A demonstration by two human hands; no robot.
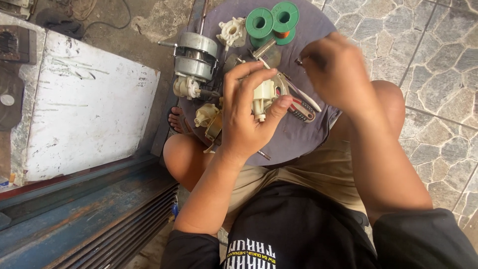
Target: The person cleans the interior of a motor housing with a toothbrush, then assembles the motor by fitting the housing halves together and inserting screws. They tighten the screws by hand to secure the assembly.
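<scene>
Seen from a head camera looking down at a seated person's lap. The left hand [246, 117] grips a small cream plastic gear housing [264, 97], thumb and fingers curled round it, above a round grey cloth-covered work surface [308, 30]. The right hand [333, 69], blurred, pinches a small dark screw-like part [298, 62] between its fingertips, just beside the housing. On the surface lie two green wire spools [272, 21], a silver metal fan motor [195, 56], a white plastic gear piece [231, 32] and red-handled pliers [303, 108]. A white painted board [84, 109] lies left.
</scene>
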